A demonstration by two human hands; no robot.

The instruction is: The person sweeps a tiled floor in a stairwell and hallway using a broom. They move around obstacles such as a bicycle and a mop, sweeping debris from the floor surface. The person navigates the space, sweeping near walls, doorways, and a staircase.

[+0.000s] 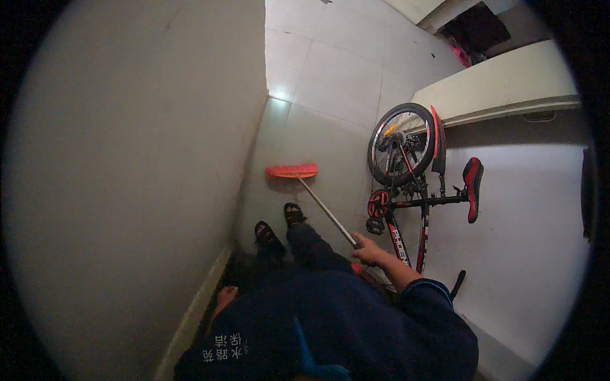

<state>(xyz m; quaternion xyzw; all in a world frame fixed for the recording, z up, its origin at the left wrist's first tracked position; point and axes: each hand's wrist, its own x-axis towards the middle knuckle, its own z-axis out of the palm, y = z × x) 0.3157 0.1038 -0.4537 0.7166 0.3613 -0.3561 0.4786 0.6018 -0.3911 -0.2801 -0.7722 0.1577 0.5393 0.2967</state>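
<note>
My right hand (368,249) is closed around the upper part of a metal mop handle (327,213). The handle slopes down and away to the left, to a wide orange-red mop head (291,171). That head rests on the tiled floor, a little beyond my feet in dark sandals (293,214). Low on the left, beside my body and close to the wall, my left hand (227,294) shows only in part. It is away from the mop, and its fingers are too small and dim to make out.
A tall plain wall (146,146) runs along my left, ending at a corner ahead. On the right a black and red bicycle (406,190) stands against a white wall (508,254). Pale floor tiles (337,70) stretch ahead, toward a dark object (476,28) at the far right.
</note>
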